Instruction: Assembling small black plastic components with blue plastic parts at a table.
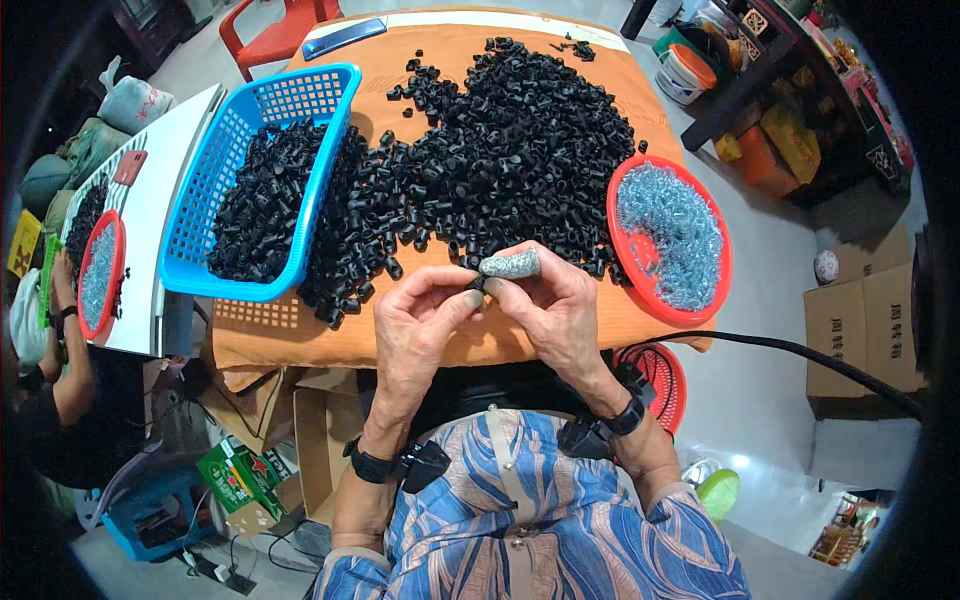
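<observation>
Both hands at the near edge of the orange-topped table (275,345), about mid-width. Left hand (415,318): thumb and index fingertip pinched together on a small black part (478,284). Right hand (556,312): thumb and index closed on the same part from the right; index tip wears a grey speckled finger cover (512,264). Grip narrow on both sides. Part mostly hidden by the fingertips; its exact form cannot be told. Position: between the two hands, just on the near side of the heap.

Heap (530,140): many short black pieces, spread over the middle and far table, strays toward the near left. Blue basket (230,287) at left of heap, partly filled with like black pieces. Red tray (640,250) at right of heap, holding small clear pieces (685,235). Flat blue case (344,38) at far left corner.

Dark bands on both wrists. Beyond the basket, at left: white table (150,200) with a second tray (119,255) of clear pieces; a co-worker's hand (62,270) just left of that tray.
</observation>
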`<state>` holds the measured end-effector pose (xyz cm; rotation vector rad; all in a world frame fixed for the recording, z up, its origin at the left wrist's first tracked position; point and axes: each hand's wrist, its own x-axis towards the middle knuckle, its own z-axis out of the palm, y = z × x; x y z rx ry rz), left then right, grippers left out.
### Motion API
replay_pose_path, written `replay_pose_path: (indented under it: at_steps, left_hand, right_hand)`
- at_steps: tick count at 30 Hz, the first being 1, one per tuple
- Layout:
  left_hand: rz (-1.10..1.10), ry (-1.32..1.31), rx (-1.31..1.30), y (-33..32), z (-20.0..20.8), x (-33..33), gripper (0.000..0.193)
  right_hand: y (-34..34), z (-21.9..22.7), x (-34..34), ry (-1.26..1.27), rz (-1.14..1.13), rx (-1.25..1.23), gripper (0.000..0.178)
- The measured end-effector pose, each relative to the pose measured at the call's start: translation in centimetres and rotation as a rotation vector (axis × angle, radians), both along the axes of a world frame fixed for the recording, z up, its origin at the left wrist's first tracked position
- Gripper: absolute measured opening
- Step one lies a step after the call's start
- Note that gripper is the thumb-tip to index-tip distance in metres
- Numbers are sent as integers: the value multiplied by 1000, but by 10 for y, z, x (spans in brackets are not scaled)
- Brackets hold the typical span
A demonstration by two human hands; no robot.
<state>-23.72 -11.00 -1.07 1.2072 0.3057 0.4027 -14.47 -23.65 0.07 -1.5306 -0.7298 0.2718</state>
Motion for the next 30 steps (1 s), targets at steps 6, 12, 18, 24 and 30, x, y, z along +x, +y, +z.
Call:
replay_pose_path:
  at_steps: [6, 12, 18, 24, 30]
  left_hand:
    - [-11, 32, -55, 0, -6, 2, 16]
    - [-6, -13, -56, -1, -7, 1, 11]
    - [33, -36, -6, -2, -7, 3, 9]
    - [81, 14, -3, -2, -6, 4, 9]
    - [40, 67, -19, -2, 2, 2, 10]
  right_hand:
    - [0, -4, -2, 252, 59, 109, 13]
    - [0, -7, -2, 205, 32, 48, 11]
    - [1, -3, -5, -247, -44, -80, 18]
    - [5, -6, -6, -406, 48, -96, 34]
    - [5, -17, -3, -474, 1, -119, 39]
